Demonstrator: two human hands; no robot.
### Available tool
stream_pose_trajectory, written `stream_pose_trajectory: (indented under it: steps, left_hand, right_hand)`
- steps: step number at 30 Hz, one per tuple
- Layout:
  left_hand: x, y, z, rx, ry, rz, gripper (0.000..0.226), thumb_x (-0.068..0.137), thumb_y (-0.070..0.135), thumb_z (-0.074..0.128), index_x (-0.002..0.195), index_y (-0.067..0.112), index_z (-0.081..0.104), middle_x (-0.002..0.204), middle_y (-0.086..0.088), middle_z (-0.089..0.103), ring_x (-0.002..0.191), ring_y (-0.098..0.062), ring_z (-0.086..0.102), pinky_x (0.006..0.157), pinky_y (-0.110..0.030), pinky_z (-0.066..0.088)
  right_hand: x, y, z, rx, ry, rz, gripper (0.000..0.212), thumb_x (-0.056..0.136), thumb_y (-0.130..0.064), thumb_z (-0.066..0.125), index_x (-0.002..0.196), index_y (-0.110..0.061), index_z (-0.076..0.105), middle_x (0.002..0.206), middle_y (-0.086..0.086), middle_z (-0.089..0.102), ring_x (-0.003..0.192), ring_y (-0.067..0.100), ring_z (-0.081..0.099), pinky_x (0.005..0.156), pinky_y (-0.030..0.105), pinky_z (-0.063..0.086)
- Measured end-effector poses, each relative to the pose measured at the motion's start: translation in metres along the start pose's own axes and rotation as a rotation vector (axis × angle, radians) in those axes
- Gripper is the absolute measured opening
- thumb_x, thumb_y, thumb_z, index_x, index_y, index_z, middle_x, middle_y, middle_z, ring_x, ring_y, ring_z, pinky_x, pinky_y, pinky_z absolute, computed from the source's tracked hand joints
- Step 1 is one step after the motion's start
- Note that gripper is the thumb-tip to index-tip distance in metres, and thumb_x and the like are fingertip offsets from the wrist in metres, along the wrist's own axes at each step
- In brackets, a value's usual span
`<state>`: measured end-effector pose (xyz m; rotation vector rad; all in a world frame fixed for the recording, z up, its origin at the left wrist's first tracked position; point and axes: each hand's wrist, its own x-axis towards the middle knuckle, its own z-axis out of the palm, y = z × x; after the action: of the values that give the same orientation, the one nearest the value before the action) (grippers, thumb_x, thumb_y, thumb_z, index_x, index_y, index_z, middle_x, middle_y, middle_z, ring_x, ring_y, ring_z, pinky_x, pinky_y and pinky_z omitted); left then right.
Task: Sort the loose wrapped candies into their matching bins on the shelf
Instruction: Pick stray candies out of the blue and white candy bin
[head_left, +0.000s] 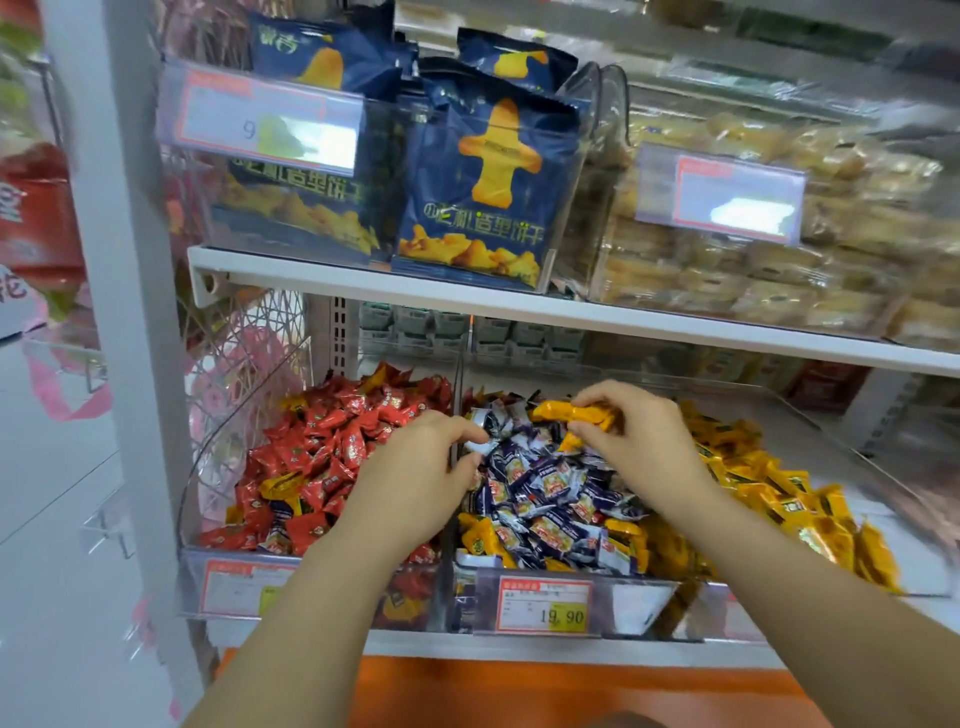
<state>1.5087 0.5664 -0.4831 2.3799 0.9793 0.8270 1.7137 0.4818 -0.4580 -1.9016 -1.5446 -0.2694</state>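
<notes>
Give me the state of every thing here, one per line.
Left-hand grip: pinches a blue candy.
Right-hand grip: holds yellow candies.
Left bin: red pile, some blue and yellow strays.
Middle bin: blue pile, yellow strays in front.
Right bin: yellow pile.

We find three clear bins side by side. The left bin (415, 592) holds red candies (332, 441) plus yellow strays (280, 486); the middle bin (467, 597), blue-and-white candies (545, 488) with yellow pieces (480, 535) along its front; the right bin (727, 608), yellow candies (779, 488). Our right hand (639, 447) pinches a yellow bunch (571, 413) over the middle bin; our left hand (415, 478) pinches a blue-and-white piece (477, 446).
</notes>
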Motion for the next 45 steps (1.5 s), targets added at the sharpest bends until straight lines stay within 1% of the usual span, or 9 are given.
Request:
stream_pose_trajectory:
  steps: [5,11,15,18,22,26,32,40,45]
  left_hand:
    - [-0.002,0.004,0.007,0.026,0.016,-0.014,0.024,0.094,0.026,0.056,0.117,0.03,0.062,0.122,0.008,0.056,0.118,-0.013,0.049,0.094,-0.028,0.039]
    - [0.001,0.007,0.009,0.023,0.023,-0.009,0.024,0.094,0.023,0.055,0.116,0.028,0.062,0.122,0.008,0.056,0.116,-0.012,0.049,0.093,-0.027,0.039]
    - [0.003,0.006,0.007,0.033,0.036,0.007,0.024,0.094,0.022,0.055,0.117,0.027,0.062,0.124,0.009,0.054,0.117,-0.012,0.049,0.092,-0.025,0.038]
    - [0.002,0.004,0.005,0.028,0.029,0.03,0.024,0.094,0.021,0.056,0.117,0.027,0.062,0.122,0.011,0.053,0.117,-0.009,0.048,0.092,-0.02,0.033]
    - [0.0,-0.001,0.001,0.01,0.013,0.071,0.023,0.093,0.021,0.057,0.115,0.027,0.062,0.109,0.017,0.049,0.106,-0.002,0.046,0.085,-0.011,0.029]
    - [-0.002,-0.005,-0.004,-0.023,-0.007,0.081,0.024,0.094,0.021,0.057,0.115,0.028,0.062,0.108,0.016,0.051,0.098,-0.001,0.048,0.079,-0.006,0.032]
    - [-0.005,-0.007,-0.008,-0.044,-0.011,0.072,0.023,0.093,0.021,0.057,0.113,0.03,0.063,0.109,0.016,0.052,0.099,0.0,0.051,0.082,-0.008,0.037]
    - [-0.005,-0.004,-0.008,-0.04,-0.029,0.058,0.024,0.094,0.023,0.055,0.117,0.03,0.061,0.111,0.016,0.049,0.101,0.0,0.05,0.087,-0.017,0.037]
    - [-0.007,-0.004,-0.009,-0.048,-0.052,0.047,0.025,0.095,0.023,0.055,0.118,0.029,0.06,0.114,0.014,0.05,0.104,-0.002,0.05,0.09,-0.019,0.038]
  right_hand:
    - [-0.028,0.037,-0.034,0.09,0.353,0.231,0.017,0.086,-0.016,0.067,0.102,-0.019,0.063,0.097,0.002,0.065,0.074,0.011,0.054,0.064,0.009,0.037]
    - [-0.027,0.055,-0.046,-0.074,0.114,0.267,0.035,0.088,-0.013,0.064,0.123,-0.013,0.061,0.127,0.004,0.058,0.122,0.021,0.05,0.102,0.024,0.031]
    - [-0.028,0.015,-0.035,0.015,-0.001,0.082,0.025,0.09,-0.014,0.061,0.113,-0.021,0.066,0.109,-0.011,0.061,0.102,0.004,0.055,0.091,0.013,0.038]
    - [-0.028,-0.021,-0.014,0.113,-0.413,-0.003,0.024,0.091,-0.019,0.059,0.114,-0.027,0.065,0.097,-0.021,0.059,0.087,-0.005,0.057,0.082,0.012,0.049]
    - [-0.024,-0.042,0.02,0.113,-0.749,-0.1,0.034,0.089,-0.023,0.063,0.123,-0.022,0.06,0.106,-0.007,0.066,0.071,-0.011,0.056,0.07,0.009,0.047]
    - [-0.017,-0.047,0.044,-0.032,-0.76,-0.144,0.054,0.086,-0.03,0.067,0.135,-0.023,0.047,0.071,-0.01,0.05,0.06,-0.002,0.041,0.054,0.019,0.034]
    - [-0.005,-0.046,0.048,0.019,-0.831,-0.084,0.061,0.08,-0.028,0.074,0.133,-0.024,0.044,0.124,0.004,0.057,0.11,0.021,0.055,0.092,0.037,0.047]
    - [-0.006,-0.048,0.053,-0.133,-0.887,-0.143,0.058,0.085,-0.031,0.067,0.133,-0.023,0.037,0.08,0.002,0.05,0.067,0.017,0.046,0.06,0.034,0.04]
    - [0.006,-0.052,0.044,-0.174,-0.967,-0.193,0.057,0.084,-0.025,0.069,0.132,-0.022,0.038,0.098,0.008,0.058,0.064,0.011,0.047,0.055,0.027,0.039]
